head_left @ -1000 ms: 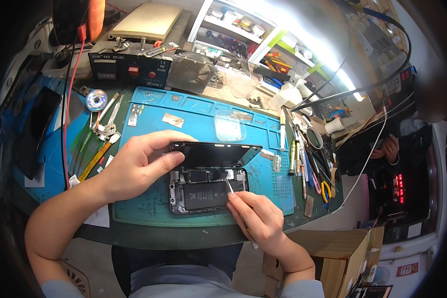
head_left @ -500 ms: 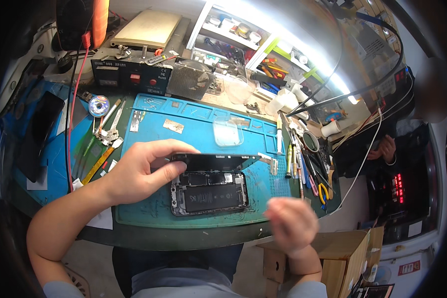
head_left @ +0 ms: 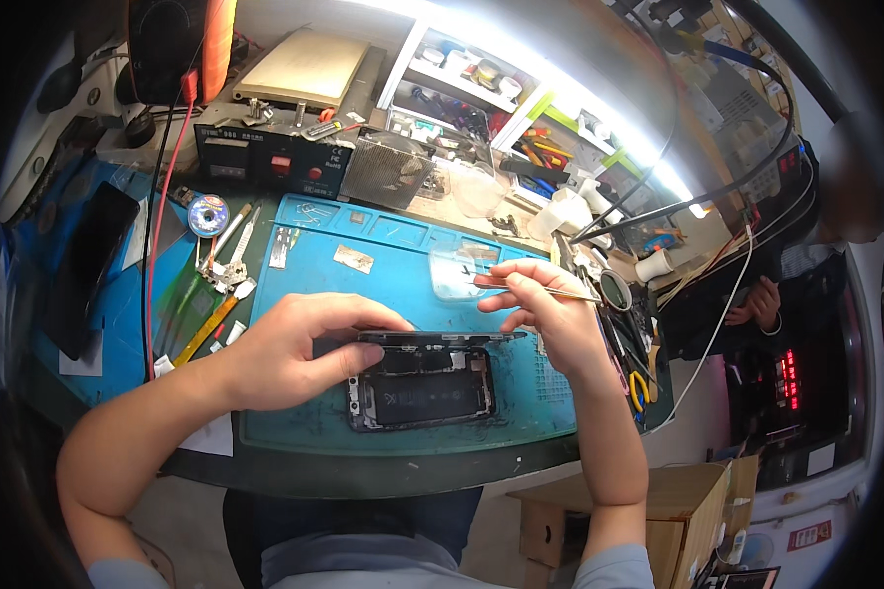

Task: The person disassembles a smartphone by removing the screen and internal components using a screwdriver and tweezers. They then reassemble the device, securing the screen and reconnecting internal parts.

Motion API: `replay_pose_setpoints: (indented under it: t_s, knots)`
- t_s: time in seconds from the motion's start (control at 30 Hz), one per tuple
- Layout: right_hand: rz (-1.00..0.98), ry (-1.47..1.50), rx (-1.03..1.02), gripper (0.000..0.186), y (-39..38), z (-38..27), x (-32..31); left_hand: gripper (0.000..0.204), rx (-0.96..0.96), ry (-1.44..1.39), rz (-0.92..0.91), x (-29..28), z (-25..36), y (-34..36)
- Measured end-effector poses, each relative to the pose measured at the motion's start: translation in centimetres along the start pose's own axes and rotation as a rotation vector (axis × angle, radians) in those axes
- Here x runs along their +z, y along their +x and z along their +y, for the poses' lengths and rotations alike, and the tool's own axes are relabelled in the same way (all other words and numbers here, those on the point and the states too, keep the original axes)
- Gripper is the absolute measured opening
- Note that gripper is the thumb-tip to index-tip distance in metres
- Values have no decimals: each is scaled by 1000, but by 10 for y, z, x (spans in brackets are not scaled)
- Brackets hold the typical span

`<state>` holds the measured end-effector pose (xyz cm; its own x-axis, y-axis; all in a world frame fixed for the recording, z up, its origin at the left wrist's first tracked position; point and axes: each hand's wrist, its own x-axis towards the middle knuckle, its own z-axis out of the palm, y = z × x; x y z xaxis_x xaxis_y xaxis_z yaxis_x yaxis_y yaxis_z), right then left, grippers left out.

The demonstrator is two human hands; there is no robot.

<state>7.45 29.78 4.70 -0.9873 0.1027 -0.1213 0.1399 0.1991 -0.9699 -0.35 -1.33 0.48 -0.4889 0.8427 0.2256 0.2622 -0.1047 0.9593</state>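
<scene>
Since half a second ago, the right hand (head_left: 550, 314) has been brought up from the near table edge to the rear of the blue work mat (head_left: 413, 236); the left hand (head_left: 290, 348) has stayed put.

- Opened phone (head_left: 420, 398): lies flat on the mat near its front edge, internals exposed. Its lifted screen panel (head_left: 442, 337) is propped along the far side, edge-on to the camera.
- Left hand: fingers closed around the panel's left end, thumb under, holding it raised.
- Right hand: fingers pinched shut on thin tweezers (head_left: 535, 287), tips pointing left over a clear plastic tray (head_left: 462, 270). Whether anything is held in the tips cannot be told; too small.
- Other tools (head_left: 226, 280) lie on the mat's left; a bench power unit (head_left: 270, 157) stands behind.

Judgement on doing it well: the panel should be kept steady and not tilted further, so its flex cables are not strained. The tweezers are best moved low and slowly, grip light but constant, so a small part is not flicked away.
</scene>
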Motion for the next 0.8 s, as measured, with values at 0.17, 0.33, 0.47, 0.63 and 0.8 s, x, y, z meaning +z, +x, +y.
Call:
replay_pose_setpoints:
  t_s: [0.17,0.33,0.47,0.63,0.8]
  knots:
    - [-125,-31,-15,45,2,-2,-8,31,-14,-27,2,0,-1,-1]
    - [-235,-15,1,57,10,-5,-15,30,-62,-80,25,1,-1,-1]
    - [-214,-5,12,60,8,-16,-6,30,-81,-99,22,0,-1,-1]
    - [-62,87,-77,63,9,-13,-3,29,-98,-121,19,1,-1,1]
    - [206,-314,-371,55,-28,-21,-6,31,-96,-124,31,1,-1,0]
